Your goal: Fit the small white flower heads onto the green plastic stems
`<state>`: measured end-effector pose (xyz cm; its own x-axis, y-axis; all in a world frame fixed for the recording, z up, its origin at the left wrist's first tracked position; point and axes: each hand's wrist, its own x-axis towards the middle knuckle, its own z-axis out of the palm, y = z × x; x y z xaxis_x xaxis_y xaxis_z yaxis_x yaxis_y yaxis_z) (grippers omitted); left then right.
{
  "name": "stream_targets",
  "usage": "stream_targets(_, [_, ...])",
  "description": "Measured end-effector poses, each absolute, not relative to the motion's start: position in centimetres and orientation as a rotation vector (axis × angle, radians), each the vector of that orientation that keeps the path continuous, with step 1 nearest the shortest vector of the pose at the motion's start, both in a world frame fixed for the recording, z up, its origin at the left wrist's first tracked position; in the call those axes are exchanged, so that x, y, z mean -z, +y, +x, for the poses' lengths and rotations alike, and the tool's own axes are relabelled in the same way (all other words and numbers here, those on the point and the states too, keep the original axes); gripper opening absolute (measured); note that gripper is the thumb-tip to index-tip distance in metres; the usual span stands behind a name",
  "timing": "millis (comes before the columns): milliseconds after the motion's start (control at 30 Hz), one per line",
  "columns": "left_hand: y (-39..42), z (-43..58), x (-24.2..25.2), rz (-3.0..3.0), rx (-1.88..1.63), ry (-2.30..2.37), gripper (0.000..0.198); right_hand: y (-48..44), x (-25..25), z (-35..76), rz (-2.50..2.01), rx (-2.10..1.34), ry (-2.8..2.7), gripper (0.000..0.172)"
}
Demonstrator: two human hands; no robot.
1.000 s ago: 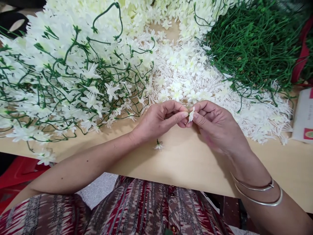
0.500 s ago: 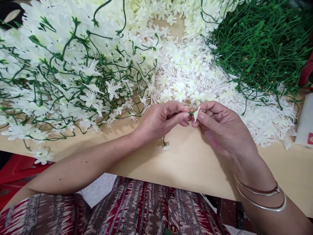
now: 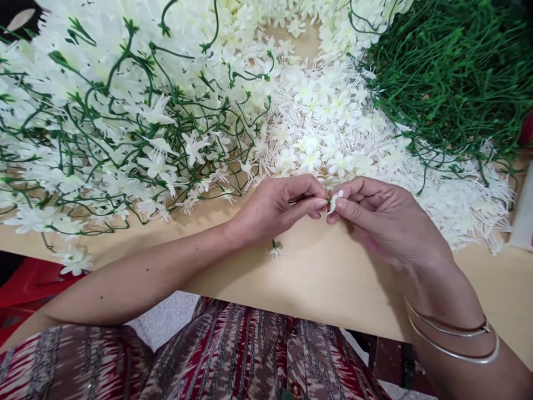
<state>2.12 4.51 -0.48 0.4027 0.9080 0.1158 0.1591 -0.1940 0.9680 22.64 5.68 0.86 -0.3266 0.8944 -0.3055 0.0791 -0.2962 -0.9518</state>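
Note:
My left hand (image 3: 280, 206) pinches a thin green plastic stem (image 3: 273, 243) between thumb and fingers. The stem's lower end hangs out below that hand, with a small white bloom (image 3: 275, 252) on it. At the fingertips, the stem's other end meets a white artificial flower (image 3: 334, 202), seen edge-on. My right hand (image 3: 381, 219) is closed on this flower by thumb and forefinger. Both hands are just above the front of the table, their fingertips nearly touching. How deep the stem sits in the flower is hidden by the fingers.
A big heap of white flowers on green stems (image 3: 137, 133) covers the left. Loose white blossoms and stamens (image 3: 328, 122) lie behind my hands. Bare green stems (image 3: 453, 78) are piled at the back right. A white box (image 3: 522, 214) stands at the right edge of the wooden table (image 3: 333, 289).
Both hands have shifted slightly to the right in view. The flower at the fingertips has turned a little, and the hanging bloom has swung slightly left.

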Motion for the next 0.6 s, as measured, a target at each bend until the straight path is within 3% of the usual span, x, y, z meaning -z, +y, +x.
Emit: stream_targets(600, [4.5,2.4,-1.0,1.791,-1.026,0.884,0.023,5.9,-0.7,22.8,-1.101,-1.778,-1.233,0.032])
